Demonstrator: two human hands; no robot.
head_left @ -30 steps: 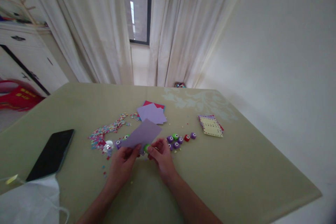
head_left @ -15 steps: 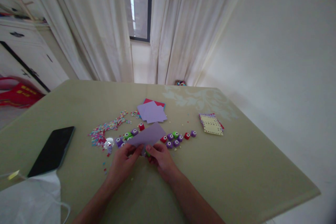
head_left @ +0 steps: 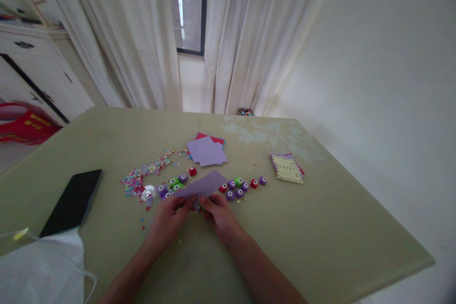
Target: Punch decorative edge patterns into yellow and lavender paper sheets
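Note:
A sheet of purple paper [head_left: 204, 183] is pinched by my left hand [head_left: 175, 210], thumb on top, and it tilts up above the table. My right hand [head_left: 218, 213] is closed at the paper's near edge around a small craft punch [head_left: 201, 207], of which only a bit of green shows between the fingers. Similar little punches in purple, green and red, each with a white eye-like dot, lie to the right [head_left: 239, 189] and to the left [head_left: 173, 182] of the paper, some partly behind it.
Paper confetti [head_left: 142, 176] is spread at the left, near a shiny silvery piece [head_left: 148, 193]. Purple and red paper squares [head_left: 210, 153] lie behind my hands. Hole-edged cards [head_left: 288, 170] are stacked at right. A phone [head_left: 73, 203] and a white mask [head_left: 46, 266] sit at left.
The near edge of the purple paper stays in my hands while its far edge has dipped slightly. Both hands keep nearly the same place, and the camera view has shifted a little.

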